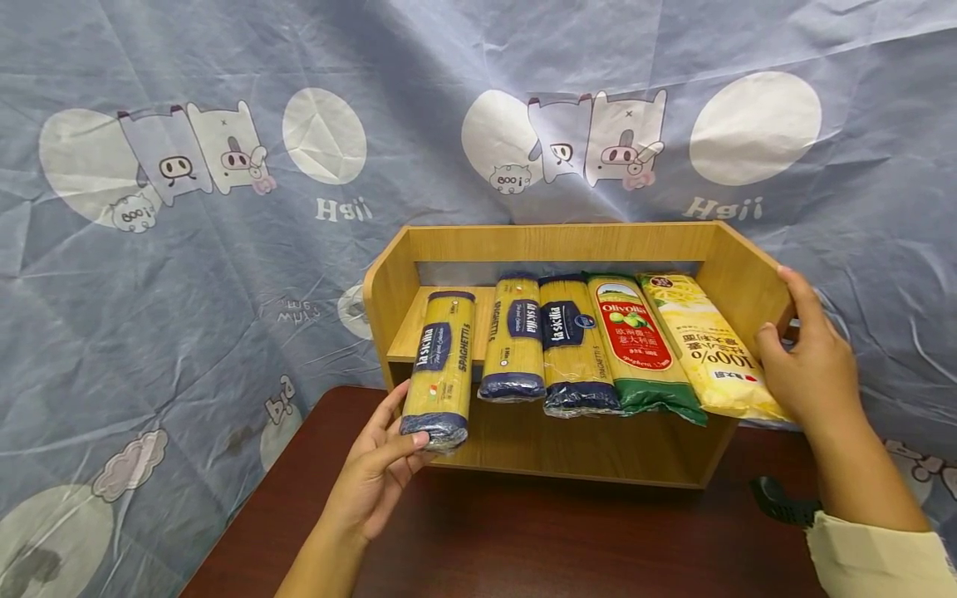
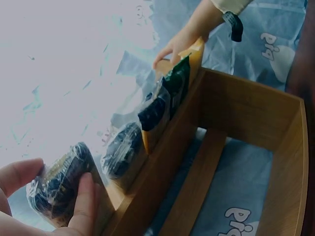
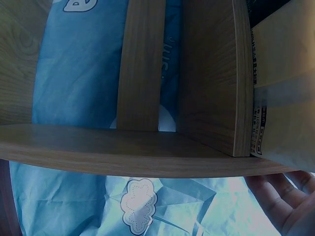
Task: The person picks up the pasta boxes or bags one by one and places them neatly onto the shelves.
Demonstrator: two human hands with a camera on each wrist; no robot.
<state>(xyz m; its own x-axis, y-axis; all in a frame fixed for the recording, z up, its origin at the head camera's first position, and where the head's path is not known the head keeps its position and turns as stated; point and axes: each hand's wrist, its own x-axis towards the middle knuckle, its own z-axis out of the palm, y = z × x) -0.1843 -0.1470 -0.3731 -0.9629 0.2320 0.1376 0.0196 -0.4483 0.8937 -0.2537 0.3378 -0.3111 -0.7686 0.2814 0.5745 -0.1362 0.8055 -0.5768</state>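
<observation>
My left hand (image 1: pixel 377 473) grips the lower end of a spaghetti pack (image 1: pixel 439 374) with blue ends, thumb in front. The pack leans over the left part of the wooden shelf's (image 1: pixel 598 242) upper board. In the left wrist view, thumb and fingers sit on either side of the pack's wrapped end (image 2: pixel 56 191). At the shelf's right side panel, my right hand (image 1: pixel 815 374) holds the edge, its fingers (image 3: pixel 278 196) on the outer side. Beside that hand lies a yellow noodle pack (image 1: pixel 706 345).
Two more blue-ended spaghetti packs (image 1: pixel 516 332) and a red-and-green Olivolia pack (image 1: pixel 635 340) lie side by side on the upper board, their ends jutting past its front. The shelf stands on a dark red table (image 1: pixel 568 531). A patterned blue cloth (image 1: pixel 419 158) hangs behind.
</observation>
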